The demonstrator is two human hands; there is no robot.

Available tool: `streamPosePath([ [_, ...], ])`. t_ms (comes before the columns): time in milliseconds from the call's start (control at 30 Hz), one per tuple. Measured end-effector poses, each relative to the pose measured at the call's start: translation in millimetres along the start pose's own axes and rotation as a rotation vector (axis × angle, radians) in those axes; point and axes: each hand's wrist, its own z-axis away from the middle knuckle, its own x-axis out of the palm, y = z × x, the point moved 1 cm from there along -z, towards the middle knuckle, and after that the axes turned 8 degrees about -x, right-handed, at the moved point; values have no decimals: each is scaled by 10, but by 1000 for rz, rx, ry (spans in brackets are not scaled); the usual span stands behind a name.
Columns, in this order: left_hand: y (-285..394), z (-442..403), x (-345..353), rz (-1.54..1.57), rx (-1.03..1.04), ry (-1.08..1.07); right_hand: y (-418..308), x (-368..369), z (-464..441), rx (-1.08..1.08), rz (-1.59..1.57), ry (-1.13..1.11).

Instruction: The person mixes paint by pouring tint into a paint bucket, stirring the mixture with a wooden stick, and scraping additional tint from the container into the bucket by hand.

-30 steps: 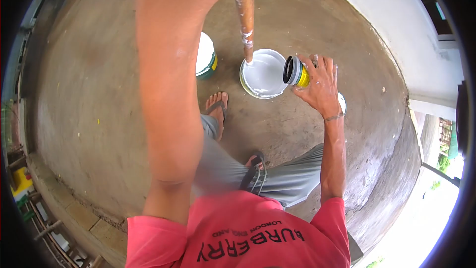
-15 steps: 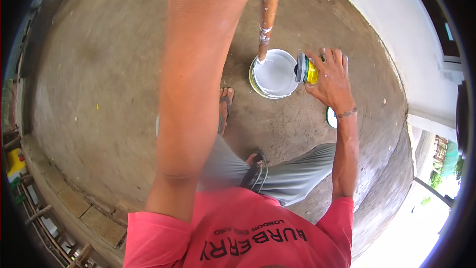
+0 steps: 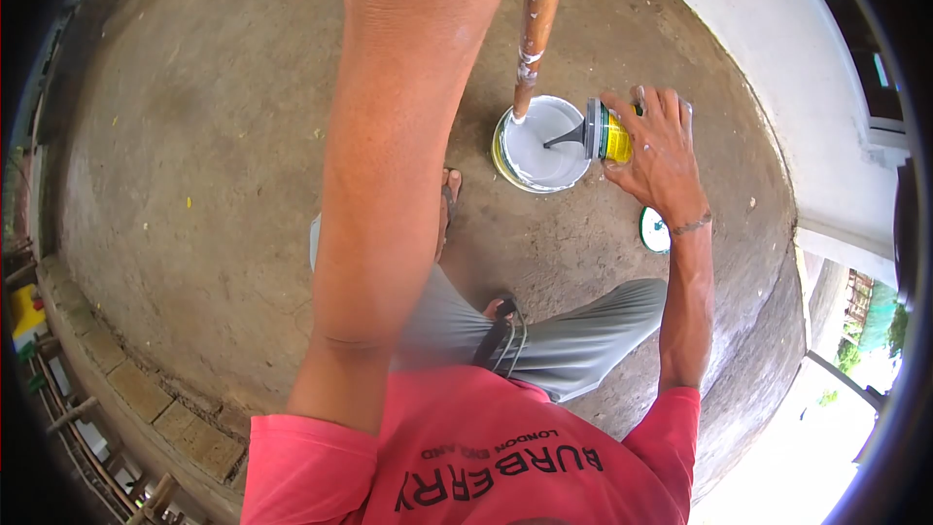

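My right hand grips a small yellow-labelled can, tipped sideways with its mouth towards the bucket. Dark grey liquid runs from the can onto white paint in a round bucket. A paint-smeared wooden stick stands with its lower end in the bucket, near the left rim. My left forearm reaches up past the top of the picture, close to the stick's upper part. The left hand lies outside the view, so its hold on the stick cannot be seen.
A round white lid with a green rim lies on the concrete floor beneath my right wrist. My sandalled foot is left of the bucket. A white wall runs along the right; bricks edge the lower left.
Dark grey liquid now streams from the can into the white paint; none was flowing before. My right hand and the can have shifted slightly right in the picture.
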Motion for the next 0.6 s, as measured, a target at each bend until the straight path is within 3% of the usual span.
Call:
streamPosePath([
  [600, 64, -35, 28, 16, 10, 11, -62, -138, -6, 21, -6, 19],
])
